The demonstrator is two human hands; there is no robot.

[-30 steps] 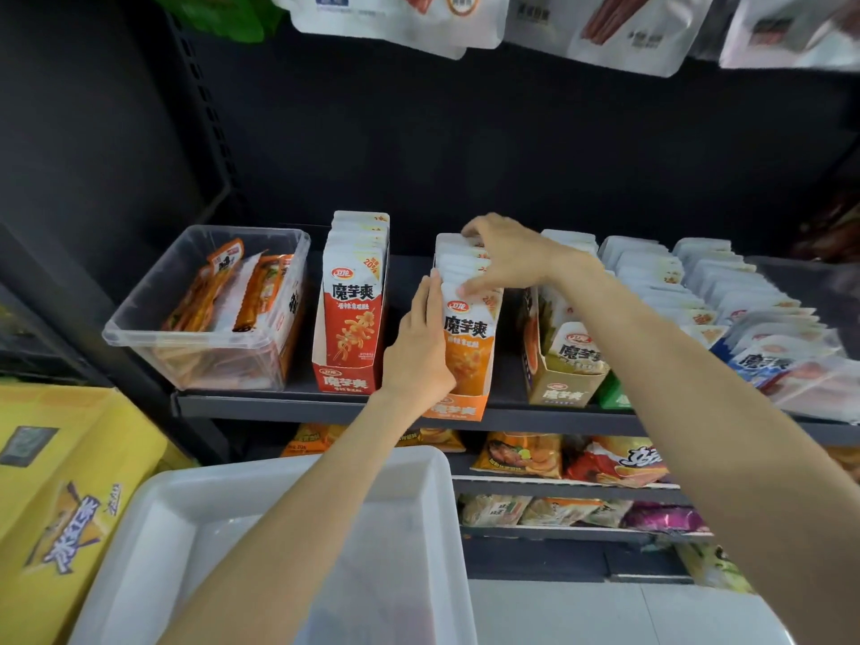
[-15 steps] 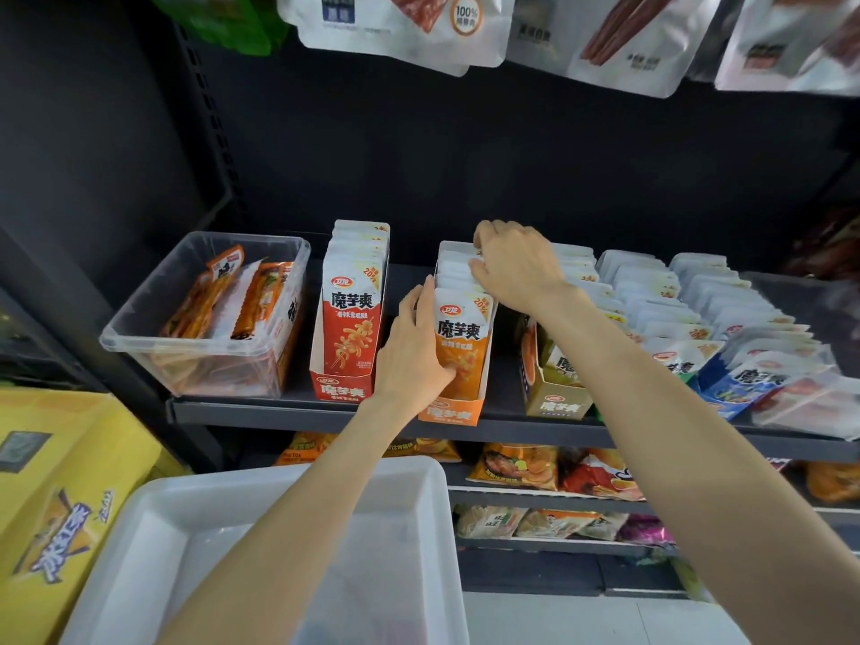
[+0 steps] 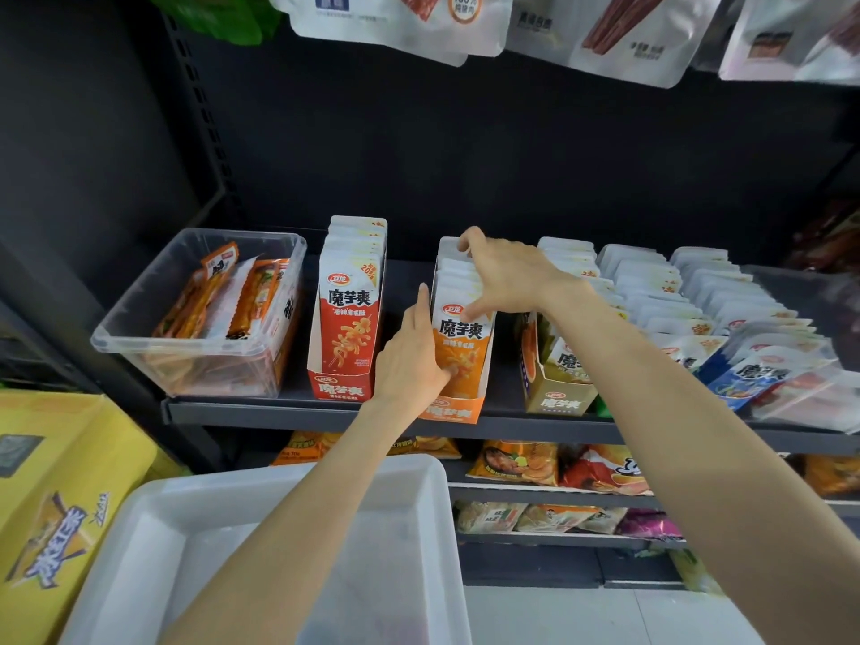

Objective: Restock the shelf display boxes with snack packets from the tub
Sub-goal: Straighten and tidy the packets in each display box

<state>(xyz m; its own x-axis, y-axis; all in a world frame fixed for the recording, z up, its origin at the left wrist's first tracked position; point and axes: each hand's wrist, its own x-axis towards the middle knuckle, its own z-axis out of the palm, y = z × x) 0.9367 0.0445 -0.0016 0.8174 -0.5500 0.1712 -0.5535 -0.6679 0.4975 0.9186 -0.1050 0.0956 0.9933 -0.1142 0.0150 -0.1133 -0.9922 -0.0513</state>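
Observation:
An orange display box (image 3: 453, 412) stands at the shelf's front edge, filled with a row of orange snack packets (image 3: 461, 329). My left hand (image 3: 412, 353) presses flat against the box's left side, fingers straight, thumb on the front packet. My right hand (image 3: 505, 277) spans the top of the row, pinching it between fingertips at the back and thumb at the front. A full red display box (image 3: 342, 388) stands just to the left. A clear tub (image 3: 186, 353) on the shelf's left end holds several orange packets. A white tub (image 3: 414, 500) sits below my arms.
A gold display box (image 3: 561, 402) and rows of white packets (image 3: 651, 290) fill the shelf to the right. Lower shelves hold snack bags (image 3: 516, 463). A yellow carton (image 3: 56, 505) stands at the lower left. Large pouches (image 3: 419, 20) hang overhead.
My right hand has spread from resting on the packet tops to spanning the row, thumb now at the front. My left hand has stayed against the box's left side.

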